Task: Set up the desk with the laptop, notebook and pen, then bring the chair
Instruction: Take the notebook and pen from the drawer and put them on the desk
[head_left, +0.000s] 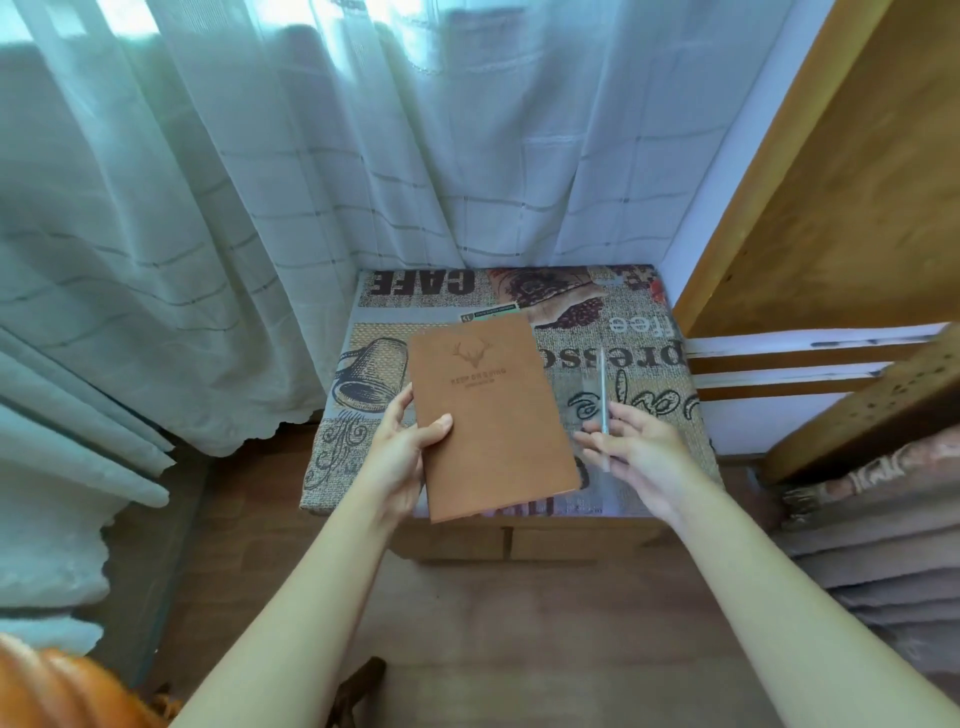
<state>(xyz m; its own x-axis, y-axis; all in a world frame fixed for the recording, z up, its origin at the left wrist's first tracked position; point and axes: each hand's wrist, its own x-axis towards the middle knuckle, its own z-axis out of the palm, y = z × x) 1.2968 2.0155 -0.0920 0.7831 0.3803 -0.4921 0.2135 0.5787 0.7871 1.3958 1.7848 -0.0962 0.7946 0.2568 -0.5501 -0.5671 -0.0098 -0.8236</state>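
A brown notebook (488, 415) with a deer-head emblem is held over a small table (639, 332) covered with a coffee-print cloth. My left hand (400, 457) grips the notebook's left edge, thumb on the cover. My right hand (634, 452) holds a thin silver pen (602, 395) upright between thumb and fingers, just right of the notebook. No laptop or chair is in view.
White sheer curtains (260, 208) hang behind and left of the table. A wooden panel (852, 171) and white slats (789, 364) stand to the right. A green-edged paper (488, 313) peeks out beyond the notebook. Wooden floor lies below, an orange object (57, 691) at bottom left.
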